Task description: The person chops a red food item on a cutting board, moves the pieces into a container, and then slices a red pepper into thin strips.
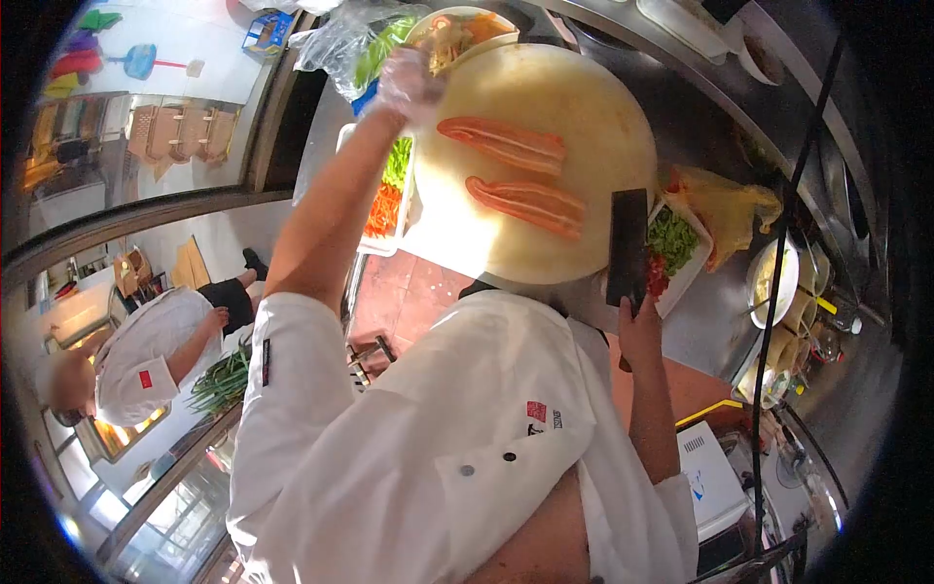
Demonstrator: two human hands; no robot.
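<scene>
My right hand [639, 331] is wrapped round the handle of a broad dark cleaver [628, 243], its blade upright beside the right edge of a round chopping board [603, 107]. Two long strips of pork belly [530, 206] lie side by side on the board. My left hand [409, 83], in what looks like a clear glove, is stretched to the board's far left edge, next to a bowl of mixed food [457, 37]. Motion blurs its fingers, so whether they hold anything is hidden.
A white tray of chopped green and orange vegetables [384, 240] stands left of the board; another tray with greens and red bits [696, 265] is on the right. A yellow bag [730, 209] and bowls [773, 282] lie beyond it. Another person [161, 341] stands at left.
</scene>
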